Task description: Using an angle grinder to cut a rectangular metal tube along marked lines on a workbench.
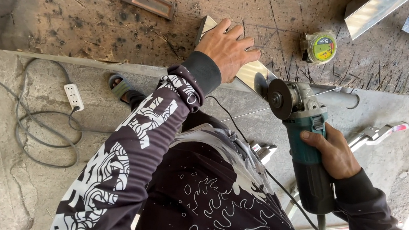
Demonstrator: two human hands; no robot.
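Palm-down left hand (228,48) presses steel bar (254,74); right hand (331,153) grips grinder (300,140).

One label: round, yellow-green with a red band, on the tape measure (319,46) lying on the counter (175,19), upper right.

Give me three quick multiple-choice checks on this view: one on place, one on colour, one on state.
1. Where does the left hand rest?
A. on the metal piece
B. on the power strip
C. on the tape measure

2. What colour is the angle grinder body?
A. red
B. teal
C. yellow

3. How is the grinder held?
A. lying loose on the floor
B. gripped by the right hand
C. hanging by its cord

Answers: 1 A, palm flat on the shiny metal. 2 B, the housing is teal. 3 B, fingers wrap the body.
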